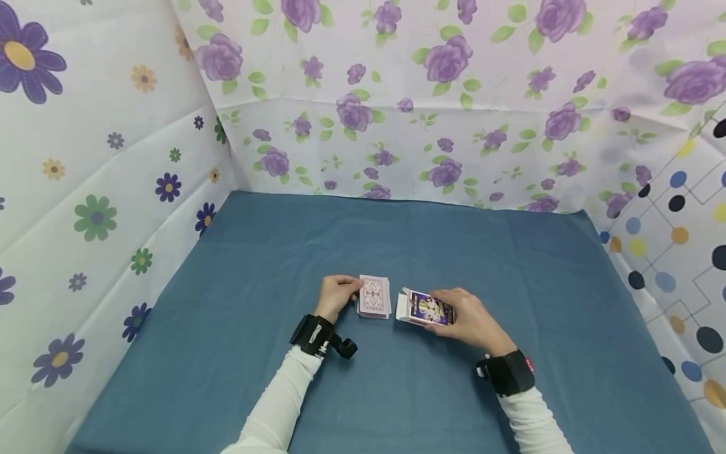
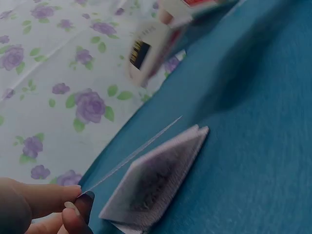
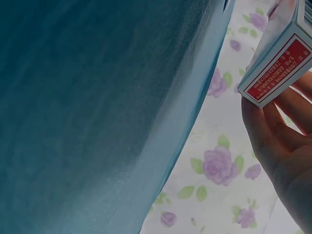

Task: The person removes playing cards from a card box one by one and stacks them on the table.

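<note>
While left hand [image 1: 336, 296] pinches card [image 2: 130, 156], right hand [image 1: 469, 319] grips box [image 1: 425, 309]; blue cloth [image 1: 397, 397] below, rose-print sheet [image 1: 405, 135] behind.

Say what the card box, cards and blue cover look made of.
Card box: probably thin cardboard, smooth and printed, judging by its crisp folded edges. Cards: paper or plastic, I can't tell which; they show as thin, flat, printed sheets. Blue cover: apparently matte fabric, given its soft creases.

Narrow gap (cards [image 1: 374, 296] left, box [image 1: 430, 308] right)
</note>
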The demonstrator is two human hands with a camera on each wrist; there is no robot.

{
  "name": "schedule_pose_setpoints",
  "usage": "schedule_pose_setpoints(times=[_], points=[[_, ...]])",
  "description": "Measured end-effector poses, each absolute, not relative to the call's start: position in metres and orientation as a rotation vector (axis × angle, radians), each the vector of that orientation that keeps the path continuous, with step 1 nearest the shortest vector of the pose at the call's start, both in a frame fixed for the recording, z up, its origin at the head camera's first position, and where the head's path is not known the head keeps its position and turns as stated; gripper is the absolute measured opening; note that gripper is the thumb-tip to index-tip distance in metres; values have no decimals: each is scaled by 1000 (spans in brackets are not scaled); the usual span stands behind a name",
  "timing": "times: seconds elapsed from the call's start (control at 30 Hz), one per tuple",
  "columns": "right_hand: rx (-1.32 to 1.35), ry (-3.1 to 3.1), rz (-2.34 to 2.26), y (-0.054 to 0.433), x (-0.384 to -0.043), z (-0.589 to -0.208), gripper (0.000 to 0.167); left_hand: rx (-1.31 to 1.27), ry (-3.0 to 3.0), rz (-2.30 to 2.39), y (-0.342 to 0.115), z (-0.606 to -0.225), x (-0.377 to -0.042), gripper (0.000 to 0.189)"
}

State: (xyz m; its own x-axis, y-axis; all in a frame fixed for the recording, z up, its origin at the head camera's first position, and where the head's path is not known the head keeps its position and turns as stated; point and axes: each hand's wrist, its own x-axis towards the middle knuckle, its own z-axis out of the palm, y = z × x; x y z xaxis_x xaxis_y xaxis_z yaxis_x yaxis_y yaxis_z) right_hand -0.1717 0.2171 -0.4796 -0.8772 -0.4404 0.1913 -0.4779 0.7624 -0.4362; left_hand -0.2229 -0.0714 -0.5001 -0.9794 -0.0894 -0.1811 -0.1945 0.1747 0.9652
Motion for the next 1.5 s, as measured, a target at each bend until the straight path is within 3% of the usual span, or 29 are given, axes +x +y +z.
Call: schedule_pose_setpoints(times=[0.5,0.93,1.03,1.27,1.5], points=[[744,-2864,748,216,-175,-478,63,-57,2830,1589,-67,-509,-223,13],[745,-2872,769,215,-176,-477,63,15,2877,1477,-63,-504,-224,10],[755,-2877,761,215,-175,-478,63,146,2855,1497,-60,-498,-218,12],[761,-2879,747,216,-174,-477,62,716,2617,1452,-38,-473,-200,16],[759,-2876,744,214,-172,-472,62,705,2614,1331,-23,-473,-198,16]])
